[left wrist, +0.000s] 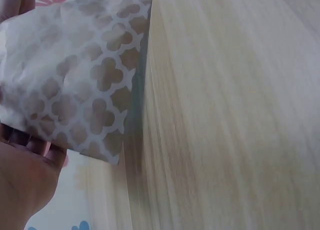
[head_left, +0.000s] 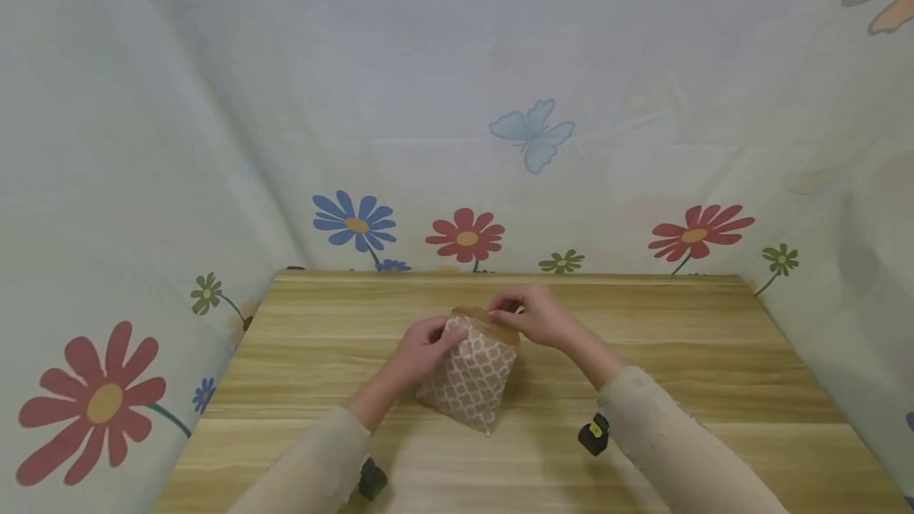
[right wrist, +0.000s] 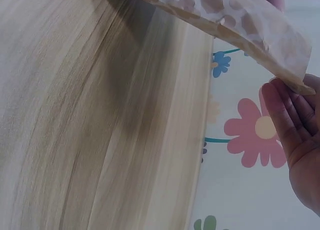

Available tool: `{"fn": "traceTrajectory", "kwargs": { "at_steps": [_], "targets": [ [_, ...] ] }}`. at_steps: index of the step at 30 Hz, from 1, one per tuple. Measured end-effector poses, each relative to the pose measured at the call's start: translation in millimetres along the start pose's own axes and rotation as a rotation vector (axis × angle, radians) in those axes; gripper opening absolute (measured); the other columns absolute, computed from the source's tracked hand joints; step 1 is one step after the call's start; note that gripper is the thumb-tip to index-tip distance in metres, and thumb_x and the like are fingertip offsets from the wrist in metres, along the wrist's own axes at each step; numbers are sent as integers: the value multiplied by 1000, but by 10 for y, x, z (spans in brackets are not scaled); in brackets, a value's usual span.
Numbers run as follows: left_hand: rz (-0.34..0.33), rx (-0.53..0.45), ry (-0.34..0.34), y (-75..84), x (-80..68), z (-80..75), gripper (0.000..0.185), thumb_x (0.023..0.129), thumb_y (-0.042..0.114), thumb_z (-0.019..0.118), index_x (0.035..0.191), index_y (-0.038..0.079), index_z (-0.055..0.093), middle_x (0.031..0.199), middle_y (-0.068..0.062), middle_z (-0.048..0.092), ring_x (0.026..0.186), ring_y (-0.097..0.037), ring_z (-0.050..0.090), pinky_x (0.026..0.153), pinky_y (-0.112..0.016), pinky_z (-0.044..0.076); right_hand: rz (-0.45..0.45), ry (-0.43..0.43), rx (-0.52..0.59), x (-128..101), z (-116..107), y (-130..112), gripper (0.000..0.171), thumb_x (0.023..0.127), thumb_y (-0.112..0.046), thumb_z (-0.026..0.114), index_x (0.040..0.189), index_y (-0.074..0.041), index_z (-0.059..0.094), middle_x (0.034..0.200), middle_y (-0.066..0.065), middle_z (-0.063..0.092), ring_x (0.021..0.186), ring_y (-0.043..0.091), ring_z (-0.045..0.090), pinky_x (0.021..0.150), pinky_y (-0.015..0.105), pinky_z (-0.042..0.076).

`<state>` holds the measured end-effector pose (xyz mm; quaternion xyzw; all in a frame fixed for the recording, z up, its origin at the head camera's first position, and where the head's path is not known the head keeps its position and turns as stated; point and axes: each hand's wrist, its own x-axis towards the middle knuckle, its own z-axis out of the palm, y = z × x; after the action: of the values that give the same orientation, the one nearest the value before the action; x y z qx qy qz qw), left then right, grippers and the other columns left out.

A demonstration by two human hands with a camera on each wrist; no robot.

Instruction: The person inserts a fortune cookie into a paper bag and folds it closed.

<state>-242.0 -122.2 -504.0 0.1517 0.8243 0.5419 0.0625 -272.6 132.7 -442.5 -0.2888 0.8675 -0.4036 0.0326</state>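
The left hand [head_left: 427,346] curls its fingers round the top left corner of a patterned paper bag [head_left: 471,375], pinching it. At two o'clock from it, the right hand [head_left: 537,314] pinches the bag's brown upper rim between curled fingers. The bag stands tilted at the middle of the wooden table [head_left: 714,355]; its contents cannot be seen.
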Motion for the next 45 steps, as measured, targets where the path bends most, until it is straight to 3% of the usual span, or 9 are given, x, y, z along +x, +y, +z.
{"fn": "traceTrajectory", "kwargs": {
  "at_steps": [7,11,15,21,30,34,39,45],
  "targets": [
    [-14,-59,18,20,10,20,36,109,40,62,112,7,75,99,-8,75,85,-17,64,77,-29,52,-4,2,6,29,29,-32,7,102,-14,74,102,-11,80,91,-5,76,84,9,67,77,28,58],
    [-34,-66,29,34,13,25,35,108,39,64,116,7,76,99,-7,76,85,-18,66,76,-30,54,-5,-6,12,40,36,-34,6,102,-14,74,101,-12,80,91,-4,76,84,10,68,76,28,58],
    [-41,-36,50,45,16,33,27,107,34,67,108,9,76,93,-2,72,81,-16,62,73,-29,51,-11,-9,16,47,40,-27,6,102,-14,74,101,-12,80,91,-4,76,84,10,68,75,28,58],
    [8,-12,47,69,31,35,11,102,16,72,97,7,72,88,0,66,82,-15,54,71,-28,44,-13,-1,22,43,17,-17,6,101,-13,75,100,-11,80,89,-5,76,82,9,67,73,28,57],
    [17,-89,-16,34,16,-4,33,107,34,67,125,7,74,109,-6,76,93,-18,65,83,-31,54,-33,-9,23,29,-4,-15,6,101,-13,75,100,-11,80,90,-4,76,82,10,67,74,28,58],
    [23,-94,-26,35,3,-33,31,104,33,71,124,9,75,110,-4,76,95,-18,65,84,-30,54,-47,-5,32,26,-18,-2,6,101,-11,74,100,-10,80,90,-3,77,82,9,68,74,28,58],
    [1,-85,-52,51,5,-38,30,102,34,74,118,9,77,100,-4,76,85,-18,65,74,-28,55,-24,-4,28,27,-20,7,5,101,-12,76,101,-11,81,91,-4,77,84,9,68,76,28,58],
    [-25,-12,-20,65,-10,-9,32,104,39,71,94,9,77,80,0,67,74,-15,57,64,-26,47,-22,-3,10,30,-15,19,6,101,-13,75,102,-11,81,93,-4,77,85,9,68,79,29,59]
  ]
}}
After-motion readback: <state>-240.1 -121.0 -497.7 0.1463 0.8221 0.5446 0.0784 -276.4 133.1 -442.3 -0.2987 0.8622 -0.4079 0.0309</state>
